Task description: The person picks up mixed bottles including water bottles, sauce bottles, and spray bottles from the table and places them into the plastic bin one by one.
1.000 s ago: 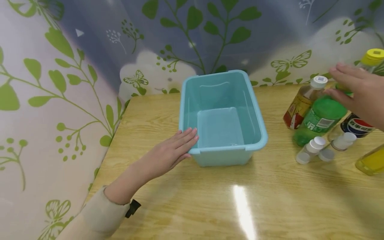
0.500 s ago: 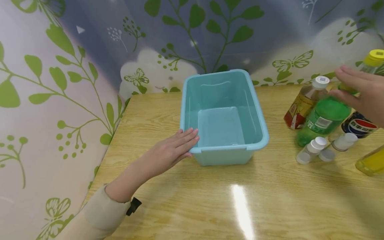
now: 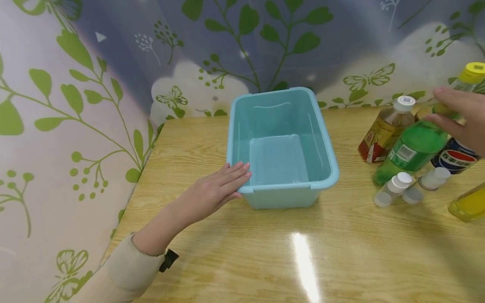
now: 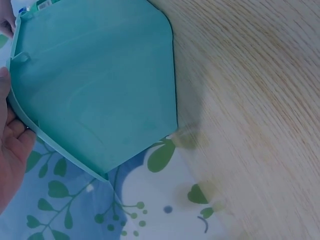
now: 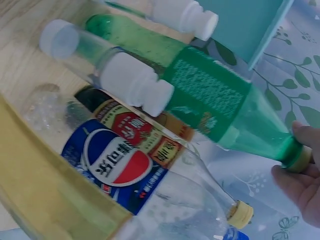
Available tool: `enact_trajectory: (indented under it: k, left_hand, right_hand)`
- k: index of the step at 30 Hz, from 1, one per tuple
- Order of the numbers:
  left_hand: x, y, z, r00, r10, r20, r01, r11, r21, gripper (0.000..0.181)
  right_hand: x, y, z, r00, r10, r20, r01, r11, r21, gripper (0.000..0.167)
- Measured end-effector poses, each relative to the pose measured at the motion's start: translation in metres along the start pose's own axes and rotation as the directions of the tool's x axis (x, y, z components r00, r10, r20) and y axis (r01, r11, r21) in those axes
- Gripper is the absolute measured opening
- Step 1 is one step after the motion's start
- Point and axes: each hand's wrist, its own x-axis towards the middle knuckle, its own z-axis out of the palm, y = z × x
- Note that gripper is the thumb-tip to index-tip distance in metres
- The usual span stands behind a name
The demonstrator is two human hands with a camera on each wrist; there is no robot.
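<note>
A light blue plastic tub (image 3: pixel 282 189) stands on the wooden table in the head view. Across its near left corner rests my left hand (image 3: pixel 214 191), fingers straight over the rim; the left wrist view shows the tub's outer wall (image 4: pixel 100 85) beside that hand (image 4: pixel 12 150). At the right, my right hand (image 3: pixel 470 115) pinches a green soda bottle (image 3: pixel 418 143) at its cap. Thumb and fingers of the right hand (image 5: pixel 305 182) sit round the cap in the right wrist view, where the green bottle (image 5: pixel 215 95) shows its label. I cannot tell whether its base touches the table.
Beside the green bottle stand a white-capped brown drink bottle (image 3: pixel 382 132), a Pepsi bottle (image 3: pixel 456 158) and a yellow-capped bottle (image 3: pixel 471 75). Two small white-capped bottles, one (image 3: pixel 394 187) nearer the tub, stand in front. A yellow bottle (image 3: pixel 470 204) is at the right edge. Patterned cloth hangs behind.
My right hand has shifted slightly right, and the green bottle's top has tilted right with it; its label has turned a little. My left hand and the tub stay put.
</note>
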Motion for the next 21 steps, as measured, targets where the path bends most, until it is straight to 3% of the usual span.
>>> enact_trajectory:
  k: [4, 9, 17, 21]
  left_hand:
    - [-0.002, -0.001, 0.001, 1.000, -0.005, -0.005, 0.005, 1.000, -0.026, 0.049]
    - [-0.003, -0.001, 0.002, 1.000, 0.005, -0.013, -0.005, 1.000, -0.022, 0.049]
    - [-0.003, -0.001, 0.002, 0.999, 0.028, -0.033, -0.028, 1.000, 0.001, 0.049]
    - [-0.002, -0.001, 0.002, 0.998, 0.033, -0.052, -0.033, 0.999, -0.001, 0.049]
  right_hand:
    - [0.001, -0.002, 0.000, 0.999, -0.023, -0.027, 0.023, 1.000, -0.004, 0.093]
    - [0.000, -0.002, 0.003, 0.992, -0.034, -0.118, 0.037, 0.999, 0.016, 0.094]
    - [0.010, -0.001, 0.000, 0.999, 0.012, -0.047, -0.012, 1.000, 0.016, 0.095]
    - [0.013, 0.005, -0.001, 0.997, -0.024, -0.078, 0.027, 0.999, 0.033, 0.093]
